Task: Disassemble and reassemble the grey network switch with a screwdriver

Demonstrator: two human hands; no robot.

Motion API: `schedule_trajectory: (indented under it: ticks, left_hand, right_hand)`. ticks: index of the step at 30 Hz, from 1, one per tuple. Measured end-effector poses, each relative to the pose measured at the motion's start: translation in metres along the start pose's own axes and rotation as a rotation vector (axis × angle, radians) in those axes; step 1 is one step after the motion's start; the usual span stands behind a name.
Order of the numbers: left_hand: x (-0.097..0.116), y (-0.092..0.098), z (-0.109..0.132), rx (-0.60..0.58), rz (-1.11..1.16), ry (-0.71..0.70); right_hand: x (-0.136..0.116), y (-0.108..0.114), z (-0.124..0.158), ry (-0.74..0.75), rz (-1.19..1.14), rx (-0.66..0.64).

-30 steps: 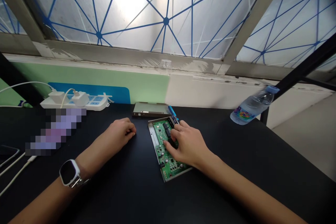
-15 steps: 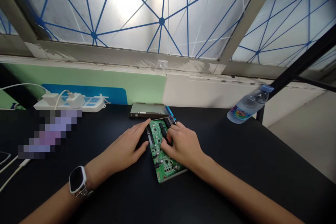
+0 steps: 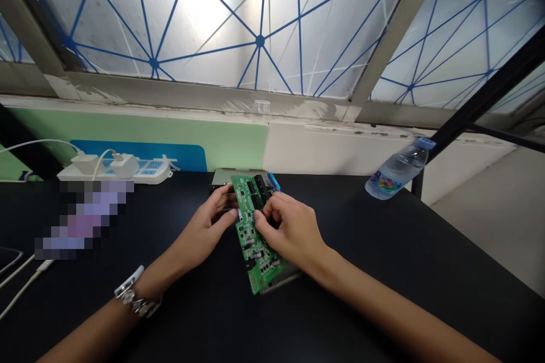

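A green circuit board (image 3: 251, 244) with black parts is tilted, raised partly off a metal tray (image 3: 283, 282) on the black table. My right hand (image 3: 293, 227) is closed on the board, thumb on its upper face near the black components. My left hand (image 3: 213, 224) is at the board's left edge, thumb and fingers apart; its fingertips are partly hidden behind the board, and whether they touch it is unclear. Behind the board lies a flat metal case (image 3: 240, 172), with a blue pen-like item (image 3: 273, 181) at its right end.
A plastic bottle (image 3: 394, 173) leans at the right near a black post. At the left are a white power strip (image 3: 149, 171) with plugs and cables, and a blurred item (image 3: 85, 221). A wall and windows rise behind the table (image 3: 361, 249).
The circuit board has lifted and shifted left off the tray, in my right hand. My left hand has turned, its fingers now curling by the board's edge.
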State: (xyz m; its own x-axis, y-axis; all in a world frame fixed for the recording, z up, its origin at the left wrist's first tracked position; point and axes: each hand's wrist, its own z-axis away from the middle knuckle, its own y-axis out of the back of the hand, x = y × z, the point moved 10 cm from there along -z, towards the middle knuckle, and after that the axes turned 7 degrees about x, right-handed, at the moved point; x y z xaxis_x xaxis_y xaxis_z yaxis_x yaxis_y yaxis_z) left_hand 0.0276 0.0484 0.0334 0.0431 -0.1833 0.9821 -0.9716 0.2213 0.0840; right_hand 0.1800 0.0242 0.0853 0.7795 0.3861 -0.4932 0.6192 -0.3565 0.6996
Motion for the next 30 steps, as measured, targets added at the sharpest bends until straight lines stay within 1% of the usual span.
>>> schedule_trajectory:
  ticks: [3,5,7,8,10,13,16,18,20,22,25,30]
  left_hand:
    - [-0.001,-0.014,0.005,-0.073,0.338,0.133]
    - [0.000,-0.026,0.010,-0.142,0.494,0.205]
    - [0.001,-0.033,0.012,-0.172,0.566,0.241]
    - [0.001,-0.033,0.012,-0.166,0.578,0.251]
    - [-0.004,-0.030,0.011,-0.123,0.571,0.273]
    - [-0.011,-0.021,0.008,-0.048,0.525,0.302]
    - [-0.013,-0.014,0.005,-0.009,0.476,0.296]
    - [-0.012,-0.009,0.004,0.006,0.439,0.282]
    - [-0.012,-0.006,0.003,0.020,0.406,0.269]
    - [-0.014,-0.003,0.002,0.033,0.386,0.257]
    - [-0.015,0.000,0.001,0.046,0.365,0.231]
    - [-0.011,0.003,0.000,0.054,0.346,0.203]
  right_hand:
    - [0.009,-0.004,-0.010,-0.223,-0.301,-0.051]
    - [0.006,-0.015,-0.017,-0.308,-0.576,-0.115]
    - [0.001,-0.029,-0.022,-0.373,-0.829,-0.190]
    - [0.000,-0.035,-0.023,-0.405,-0.921,-0.222]
    - [0.000,-0.045,-0.022,-0.456,-1.026,-0.276]
    - [0.003,-0.049,-0.020,-0.456,-1.067,-0.322]
    - [0.008,-0.048,-0.016,-0.456,-1.107,-0.393]
    - [0.012,-0.047,-0.012,-0.507,-1.135,-0.454]
    - [0.016,-0.043,-0.010,-0.563,-1.158,-0.480]
    - [0.021,-0.037,-0.012,-0.581,-1.175,-0.455]
    - [0.027,-0.033,-0.018,-0.549,-1.151,-0.408]
    - [0.041,-0.044,-0.017,-0.540,-1.074,-0.410]
